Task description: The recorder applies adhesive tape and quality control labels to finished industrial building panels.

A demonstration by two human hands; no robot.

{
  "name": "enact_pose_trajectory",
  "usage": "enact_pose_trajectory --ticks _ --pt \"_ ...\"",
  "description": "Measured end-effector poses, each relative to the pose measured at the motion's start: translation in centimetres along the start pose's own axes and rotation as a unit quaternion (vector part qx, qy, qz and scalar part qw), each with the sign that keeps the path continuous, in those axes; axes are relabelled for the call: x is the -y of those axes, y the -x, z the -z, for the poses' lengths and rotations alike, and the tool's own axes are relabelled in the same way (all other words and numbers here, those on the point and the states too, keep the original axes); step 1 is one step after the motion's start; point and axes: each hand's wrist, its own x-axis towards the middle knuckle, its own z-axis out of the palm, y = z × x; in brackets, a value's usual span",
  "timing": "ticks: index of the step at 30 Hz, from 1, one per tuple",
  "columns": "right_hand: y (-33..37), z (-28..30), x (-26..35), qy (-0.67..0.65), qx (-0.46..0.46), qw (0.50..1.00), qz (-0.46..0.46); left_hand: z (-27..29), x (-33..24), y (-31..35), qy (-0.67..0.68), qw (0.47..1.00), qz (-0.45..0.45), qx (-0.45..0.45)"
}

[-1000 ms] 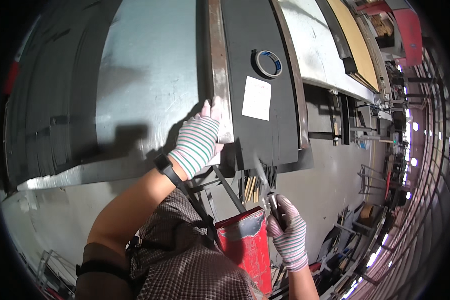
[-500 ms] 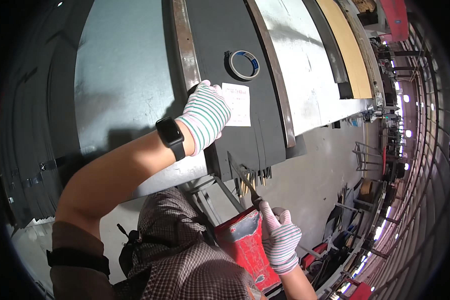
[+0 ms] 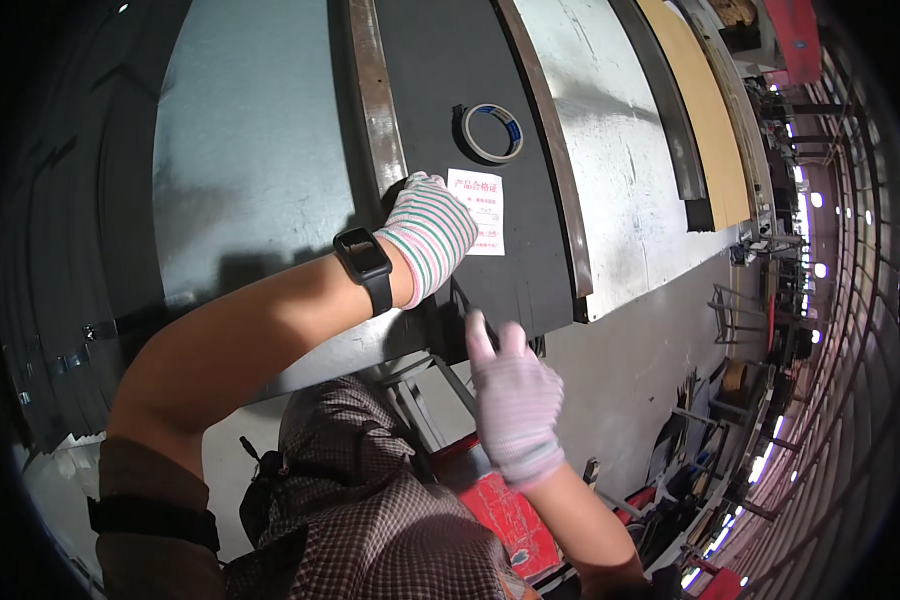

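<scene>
The left hand (image 3: 432,232), in a glove striped green, pink and white, lies palm-down on a dark panel (image 3: 435,90), its fingers curled over the panel's near edge where a rusty metal strip (image 3: 375,100) runs along it. It presses rather than grips; nothing is enclosed in it. The forearm comes in from the lower left, bare, bent at the elbow, with a black wristwatch (image 3: 365,262) just behind the glove cuff.

The panel is flat, matt black and long, stretching away above the hand. Touching the fingertips on their right side lies a white paper label (image 3: 482,212) with red print, stuck flat on the panel. Further up from the hand, well apart from it, a roll of tape (image 3: 492,132) with a blue inner ring rests on the same dark surface.

The right hand (image 3: 515,395), in a pale glove, hangs below and to the right of the left one, blurred, fingers spread and pointing up toward the panel's lower edge; it is open and holds nothing that can be made out.

Left of the striped glove, beyond the rusty strip, a bare grey metal sheet (image 3: 240,150) extends. Right of the panel lies another bright metal sheet (image 3: 610,150). Below the right hand sits a red object (image 3: 510,520), partly hidden.
</scene>
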Motion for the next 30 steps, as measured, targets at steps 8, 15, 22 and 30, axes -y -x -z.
enact_pose_trajectory --ticks 8,15,22,30 --pt "5.8 -3.7 -1.0 -0.023 0.028 0.999 0.020 2.5 -0.2 0.4 0.085 0.992 0.003 0.095" --pt "4.4 -7.9 0.6 -0.368 0.061 0.922 -0.106 0.9 -1.4 -1.1 0.018 0.988 0.036 0.150" --pt "4.9 -11.6 0.4 -0.349 0.137 0.895 -0.240 2.5 -2.6 -2.2 -0.001 0.985 0.028 0.173" --pt "9.0 -10.0 1.1 -0.269 0.193 0.907 -0.259 1.1 -1.8 -0.8 0.016 0.993 0.046 0.105"
